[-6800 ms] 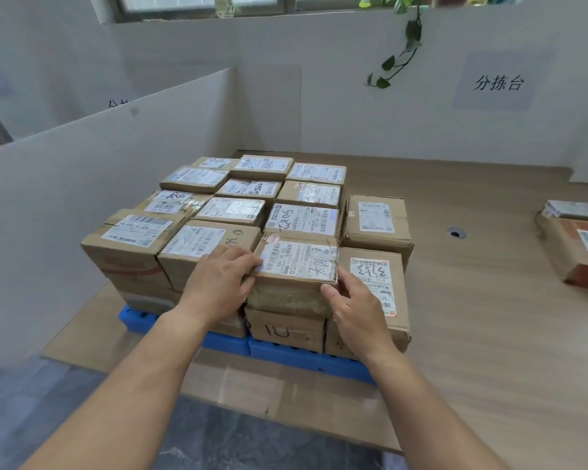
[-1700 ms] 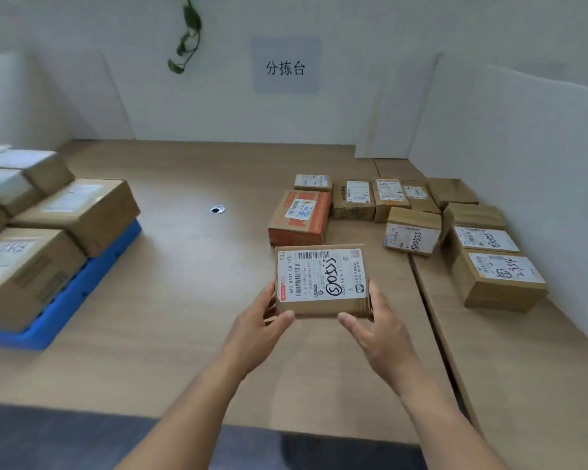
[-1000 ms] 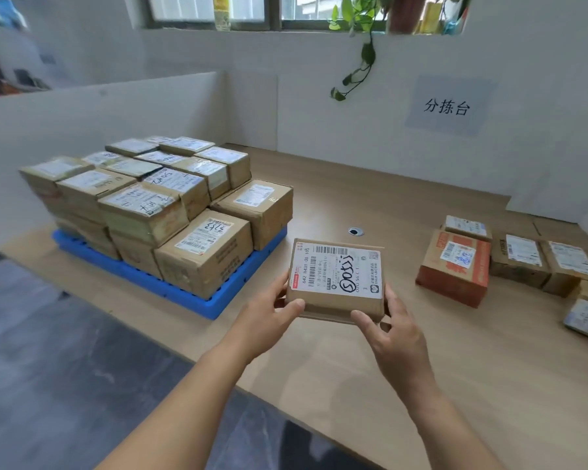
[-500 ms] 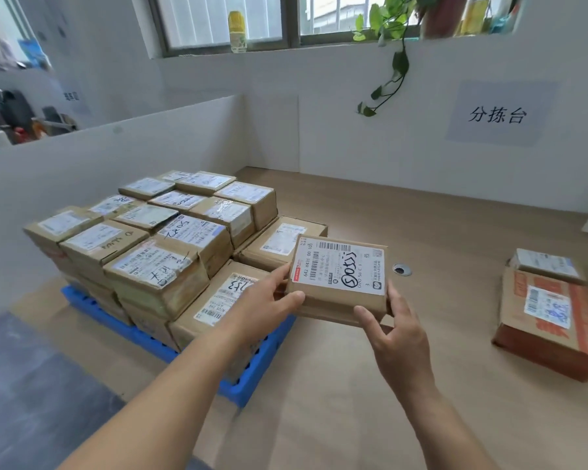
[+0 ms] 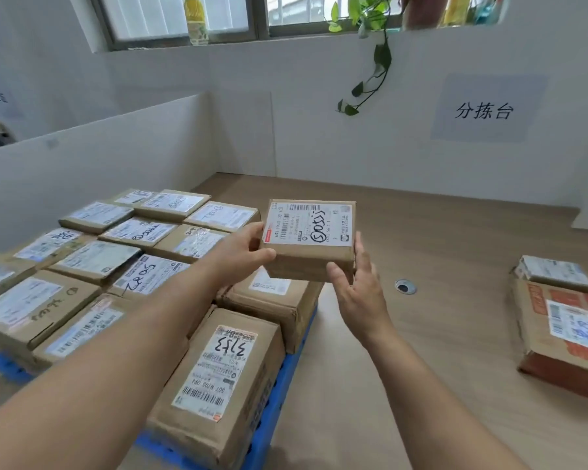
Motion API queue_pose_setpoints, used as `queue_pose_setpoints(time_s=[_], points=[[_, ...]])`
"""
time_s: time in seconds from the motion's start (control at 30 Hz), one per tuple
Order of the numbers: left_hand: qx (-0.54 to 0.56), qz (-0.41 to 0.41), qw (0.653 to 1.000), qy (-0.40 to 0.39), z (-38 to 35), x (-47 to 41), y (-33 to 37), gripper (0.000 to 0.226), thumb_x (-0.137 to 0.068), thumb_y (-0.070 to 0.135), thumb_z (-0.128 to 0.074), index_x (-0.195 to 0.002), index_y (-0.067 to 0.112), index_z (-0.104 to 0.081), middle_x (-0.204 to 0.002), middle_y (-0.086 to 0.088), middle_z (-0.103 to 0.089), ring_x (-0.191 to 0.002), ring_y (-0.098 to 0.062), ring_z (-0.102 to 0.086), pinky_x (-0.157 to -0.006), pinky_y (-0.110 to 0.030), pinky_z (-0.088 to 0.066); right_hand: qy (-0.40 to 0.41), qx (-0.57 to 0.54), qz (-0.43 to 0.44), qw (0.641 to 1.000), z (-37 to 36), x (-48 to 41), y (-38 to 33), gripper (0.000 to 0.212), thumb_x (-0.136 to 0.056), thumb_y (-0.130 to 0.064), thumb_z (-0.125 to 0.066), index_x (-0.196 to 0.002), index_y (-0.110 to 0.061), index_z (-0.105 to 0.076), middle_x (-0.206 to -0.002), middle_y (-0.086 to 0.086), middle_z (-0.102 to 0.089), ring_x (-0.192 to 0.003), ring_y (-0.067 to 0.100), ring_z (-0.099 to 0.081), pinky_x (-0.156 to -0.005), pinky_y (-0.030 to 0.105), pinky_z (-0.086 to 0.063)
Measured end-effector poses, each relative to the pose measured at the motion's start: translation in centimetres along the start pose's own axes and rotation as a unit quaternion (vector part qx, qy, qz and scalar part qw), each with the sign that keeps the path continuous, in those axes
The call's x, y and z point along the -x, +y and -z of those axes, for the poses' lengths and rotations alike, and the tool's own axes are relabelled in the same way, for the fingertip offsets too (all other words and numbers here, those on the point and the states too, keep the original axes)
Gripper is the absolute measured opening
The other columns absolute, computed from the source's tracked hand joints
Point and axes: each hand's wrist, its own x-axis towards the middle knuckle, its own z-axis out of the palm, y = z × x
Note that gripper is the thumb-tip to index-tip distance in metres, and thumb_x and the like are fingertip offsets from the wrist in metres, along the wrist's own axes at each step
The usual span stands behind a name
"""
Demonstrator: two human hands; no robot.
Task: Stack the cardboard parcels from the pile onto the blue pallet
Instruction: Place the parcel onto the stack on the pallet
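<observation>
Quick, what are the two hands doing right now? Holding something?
Left grip: closed on the labelled parcel, holding its left edge.
Right grip: closed on the same parcel, holding its right near corner.

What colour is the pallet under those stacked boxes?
Blue. The pallet shows best in the head view, along its near edge.

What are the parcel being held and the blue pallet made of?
The held parcel looks like matte brown cardboard, creased at the edges, with a white printed paper label. The blue pallet is probably moulded plastic: even colour, ribbed slots.
</observation>
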Motion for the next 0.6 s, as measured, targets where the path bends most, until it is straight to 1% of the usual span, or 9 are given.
queue_pose_setpoints(time_s=[0.07,0.13,0.17,0.2,0.3,0.37,0.47,0.53,0.6], points=[[-0.012,-0.012,1.0,-0.003,0.9,-1.9,-0.5,0.05,-0.093,0.018,-0.054,-0.14,0.025,-0.039,-0.125,0.004,-0.059,-0.114,-0.014,-0.055,-0.102,-0.04,-0.043,0.003,-0.005,-0.01,1.0,-1.5,-1.9,0.2,0.07,-0.095,-0.035,-0.052,-0.151,-0.031,-0.01,-0.144,0.004,-0.038,-0.132,0.013,-0.034,-0.106,0.024,-0.025],[-0.031,-0.022,0.999,-0.01,1.8,-3.8,-1.2,0.049,-0.096,0.023,-0.051,-0.143,0.024,-0.036,-0.127,0.006,-0.056,-0.115,-0.015,-0.054,-0.1,-0.036,-0.042,0.011,-0.012,-0.025,1.0,-2.9,-3.5,0.4,0.072,-0.093,-0.038,-0.051,-0.151,-0.032,-0.009,-0.143,0.004,-0.042,-0.132,0.017,-0.038,-0.112,0.035,-0.029],[-0.042,-0.024,0.999,-0.014,2.3,-4.7,-1.6,0.05,-0.096,0.024,-0.05,-0.144,0.024,-0.034,-0.126,0.008,-0.055,-0.116,-0.015,-0.052,-0.098,-0.033,-0.04,0.016,-0.011,-0.033,0.999,-3.6,-4.1,0.4,0.072,-0.093,-0.037,-0.051,-0.151,-0.032,-0.008,-0.143,0.005,-0.043,-0.131,0.018,-0.04,-0.112,0.04,-0.031],[-0.057,-0.028,0.998,-0.018,2.7,-5.6,-2.1,0.05,-0.097,0.026,-0.049,-0.144,0.023,-0.034,-0.127,0.006,-0.054,-0.118,-0.016,-0.051,-0.096,-0.031,-0.039,0.02,-0.005,-0.041,0.999,-4.2,-4.6,0.4,0.072,-0.094,-0.035,-0.051,-0.151,-0.032,-0.008,-0.142,0.005,-0.043,-0.131,0.019,-0.041,-0.111,0.043,-0.032],[-0.108,-0.034,0.993,-0.035,3.6,-7.9,-3.7,0.05,-0.097,0.03,-0.048,-0.144,0.022,-0.035,-0.134,0.003,-0.052,-0.121,-0.017,-0.048,-0.094,-0.03,-0.036,0.019,0.021,-0.068,0.997,-5.8,-6.1,0.7,0.071,-0.095,-0.031,-0.051,-0.151,-0.035,-0.007,-0.14,0.004,-0.046,-0.128,0.02,-0.044,-0.109,0.041,-0.033],[-0.123,-0.032,0.991,-0.041,4.1,-9.2,-4.9,0.049,-0.097,0.032,-0.047,-0.144,0.022,-0.037,-0.135,0.002,-0.053,-0.121,-0.017,-0.048,-0.093,-0.029,-0.034,0.014,0.043,-0.084,0.995,-6.8,-6.8,1.1,0.071,-0.096,-0.027,-0.051,-0.151,-0.035,-0.006,-0.14,0.003,-0.046,-0.128,0.02,-0.044,-0.109,0.037,-0.033],[-0.141,-0.041,0.988,-0.051,4.4,-10.6,-6.5,0.046,-0.097,0.033,-0.047,-0.141,0.024,-0.039,-0.133,0.001,-0.054,-0.119,-0.018,-0.049,-0.092,-0.03,-0.037,0.014,0.075,-0.095,0.993,-8.1,-7.3,1.6,0.071,-0.096,-0.022,-0.05,-0.152,-0.032,-0.007,-0.142,0.003,-0.045,-0.129,0.021,-0.043,-0.106,0.032,-0.033],[-0.147,-0.045,0.986,-0.058,4.5,-11.1,-7.3,0.042,-0.096,0.032,-0.047,-0.138,0.024,-0.043,-0.13,0.002,-0.055,-0.117,-0.018,-0.051,-0.09,-0.03,-0.038,0.011,0.09,-0.1,0.991,-8.8,-7.4,1.9,0.071,-0.096,-0.021,-0.049,-0.152,-0.031,-0.007,-0.143,0.003,-0.044,-0.128,0.022,-0.044,-0.106,0.034,-0.034],[-0.164,-0.045,0.984,-0.062,4.5,-11.4,-7.9,0.035,-0.096,0.031,-0.048,-0.129,0.019,-0.05,-0.123,0.002,-0.058,-0.109,-0.018,-0.053,-0.085,-0.031,-0.042,0.008,0.107,-0.108,0.988,-9.4,-7.5,2.1,0.07,-0.096,-0.02,-0.048,-0.152,-0.031,-0.007,-0.141,0.004,-0.046,-0.126,0.023,-0.045,-0.105,0.034,-0.036]])
